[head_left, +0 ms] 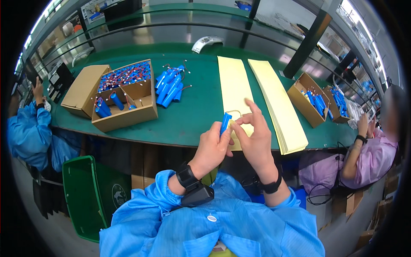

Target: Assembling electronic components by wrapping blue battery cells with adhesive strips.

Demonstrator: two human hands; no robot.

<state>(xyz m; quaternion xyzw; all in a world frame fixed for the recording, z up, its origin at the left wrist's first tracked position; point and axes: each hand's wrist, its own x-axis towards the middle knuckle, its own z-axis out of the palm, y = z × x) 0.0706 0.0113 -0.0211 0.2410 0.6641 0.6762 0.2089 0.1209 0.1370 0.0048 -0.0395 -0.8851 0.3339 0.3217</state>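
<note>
My left hand (pixel 210 146) is closed round a blue cylindrical battery pack (pixel 224 123), held upright just over the bench's near edge. A thin lead (pixel 235 112) bends away from the pack's top. Beside it, my right hand (pixel 258 139) has its thumb tip on a small yellow piece (pixel 231 122) against the pack's side, and its index finger is raised. Beneath and beyond my hands lies a long pale yellow sheet (pixel 234 79). A thicker stack of such sheets (pixel 278 107) is to its right.
On the green bench (pixel 198 77), an open carton (pixel 124 122) of wired blue packs stands left, beside a loose pile of packs (pixel 170 88). Two smaller cartons (pixel 314 121) (pixel 341 119) sit right. A green bin (pixel 79 199) stands below left. Co-workers (pixel 30 135) (pixel 372 158) sit on both sides.
</note>
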